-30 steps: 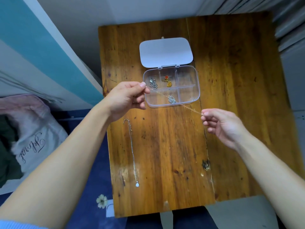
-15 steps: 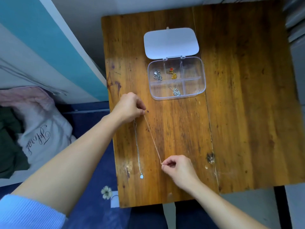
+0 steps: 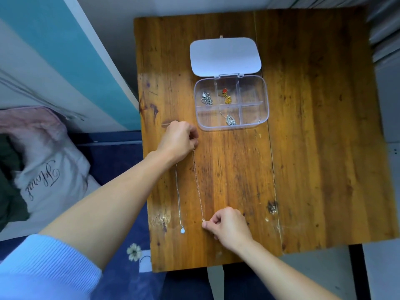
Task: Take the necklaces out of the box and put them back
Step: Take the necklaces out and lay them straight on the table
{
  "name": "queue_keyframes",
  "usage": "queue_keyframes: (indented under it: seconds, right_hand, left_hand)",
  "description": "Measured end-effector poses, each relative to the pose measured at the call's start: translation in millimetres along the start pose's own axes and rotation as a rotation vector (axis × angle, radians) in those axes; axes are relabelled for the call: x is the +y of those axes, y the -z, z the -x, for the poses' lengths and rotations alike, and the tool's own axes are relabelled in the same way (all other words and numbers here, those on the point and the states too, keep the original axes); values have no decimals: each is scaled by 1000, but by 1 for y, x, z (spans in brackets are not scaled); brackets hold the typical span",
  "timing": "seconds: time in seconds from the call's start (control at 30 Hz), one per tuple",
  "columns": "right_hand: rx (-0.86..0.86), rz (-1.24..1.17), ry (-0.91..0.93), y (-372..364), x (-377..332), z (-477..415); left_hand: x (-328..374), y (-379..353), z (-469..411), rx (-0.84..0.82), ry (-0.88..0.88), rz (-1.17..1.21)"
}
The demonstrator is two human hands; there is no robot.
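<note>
The left hand (image 3: 179,140) pinches the far end of a thin rose-gold chain necklace (image 3: 198,185) between thumb and fingertips, knuckles up, wrist low over the brown wooden worktop (image 3: 313,148). The right hand (image 3: 229,224) pinches the near end, where a tiny pendant sits, with the other fingers curled into the palm. Both forearms reach in from the near edge, the left one crossing the worktop's left side. The chain runs nearly straight between the two hands and appears to lie on or just above the wood.

The likely trouble is the slender silver chain necklace with a pale oval pendant (image 3: 178,195), which lies just beside the rose-gold one and parallel to it. Its far end disappears under the left hand, so a careless lift of that hand could drag or tangle the two chains. Letting go unevenly could also make the fine chain kink or bunch.

Further out, the clear plastic compartment box (image 3: 265,100) stands open, its white lid (image 3: 225,56) folded flat behind it. Inside it hold a silver chain bundle (image 3: 206,99), a gold piece with a red stone (image 3: 226,96) and a sparkling silver pendant (image 3: 231,120), so more removals seem to remain.
</note>
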State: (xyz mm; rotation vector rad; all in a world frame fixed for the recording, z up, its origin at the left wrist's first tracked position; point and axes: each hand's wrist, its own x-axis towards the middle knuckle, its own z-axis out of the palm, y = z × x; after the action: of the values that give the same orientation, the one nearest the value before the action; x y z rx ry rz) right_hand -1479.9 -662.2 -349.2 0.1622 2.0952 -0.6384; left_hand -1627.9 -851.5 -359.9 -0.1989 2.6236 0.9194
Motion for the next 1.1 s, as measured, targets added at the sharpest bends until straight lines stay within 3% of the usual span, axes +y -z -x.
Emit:
queue_keyframes:
  seconds: [0.13, 0.23, 0.3, 0.37, 0.53, 0.73, 0.9, 1.1]
  right_hand:
    - [46, 66, 89, 43, -5, 2]
    - [348, -31, 232, 106, -25, -19]
    - [563, -71, 331, 148, -47, -41]
    - [632, 10, 387, 177, -71, -66]
    - [460, 512, 273, 189, -99, -114]
    - [421, 854, 217, 182, -127, -125]
    - [408, 798, 219, 179, -126, -133]
    - [414, 457, 210, 184, -108, -133]
  left_hand:
    - [7, 8, -2, 147, 114, 199]
    - [12, 20, -6, 254, 189, 431]
    - [19, 23, -9, 229, 235, 564]
    - [24, 19, -12, 182, 281, 625]
    - [23, 11, -13, 156, 376, 737]
    - [22, 9, -14, 176, 379, 725]
    - [18, 9, -15, 161, 390, 761]
    - [16, 8, -15, 148, 386, 806]
